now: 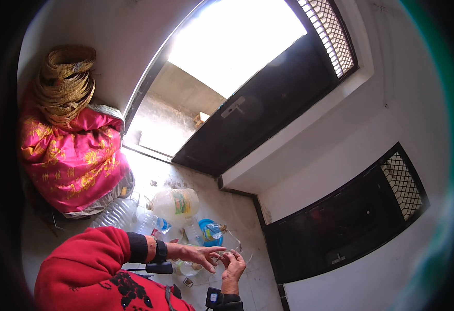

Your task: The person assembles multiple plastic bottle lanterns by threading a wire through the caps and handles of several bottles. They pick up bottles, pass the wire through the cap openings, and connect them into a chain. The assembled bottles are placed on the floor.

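My left hand (202,255) reaches across from the left, with its fingers stretched out and apart and their tips close to the other hand. Fingers bent and pinched together, my right hand (233,264) is raised beside it. What it pinches is too small to make out. A thin pale cord (240,242) loops just beyond the right fingertips; I cannot tell whether it runs into them. Beyond the hands lie a blue round basin (211,232), a clear bottle (192,231) and a large plastic jug with a green and yellow label (179,202). Another clear container (185,268) is partly hidden under my left hand.
More clear bottles (145,224) and a big ribbed bottle (117,213) lie to the left. A sack covered with pink and gold cloth (74,160) stands by the wall, topped by coiled woven straw (66,85). An open dark door (253,103) and a second dark door (341,223) are beyond.
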`<state>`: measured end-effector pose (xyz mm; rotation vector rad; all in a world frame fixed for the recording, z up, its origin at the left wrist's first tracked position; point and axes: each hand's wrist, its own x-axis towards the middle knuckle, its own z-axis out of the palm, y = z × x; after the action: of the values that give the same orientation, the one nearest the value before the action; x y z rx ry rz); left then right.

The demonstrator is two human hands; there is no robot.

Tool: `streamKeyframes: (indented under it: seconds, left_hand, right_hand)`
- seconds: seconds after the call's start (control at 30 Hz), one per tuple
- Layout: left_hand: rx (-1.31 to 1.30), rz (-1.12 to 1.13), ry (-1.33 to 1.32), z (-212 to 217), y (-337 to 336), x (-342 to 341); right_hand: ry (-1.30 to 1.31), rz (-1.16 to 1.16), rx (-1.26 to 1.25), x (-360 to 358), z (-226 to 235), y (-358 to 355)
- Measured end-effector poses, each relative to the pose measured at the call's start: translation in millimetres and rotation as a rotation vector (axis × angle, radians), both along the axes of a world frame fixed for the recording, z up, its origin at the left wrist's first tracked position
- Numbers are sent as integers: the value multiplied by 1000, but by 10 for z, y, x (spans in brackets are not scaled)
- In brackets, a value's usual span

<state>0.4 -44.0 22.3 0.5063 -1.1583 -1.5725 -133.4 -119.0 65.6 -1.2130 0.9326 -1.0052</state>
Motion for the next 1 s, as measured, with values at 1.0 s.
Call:
streamKeyframes:
  seconds: [1.0]
  left_hand:
    - [-212,673,-1051,-54,97,288]
  right_hand:
    - [304,269,68,80,220,175]
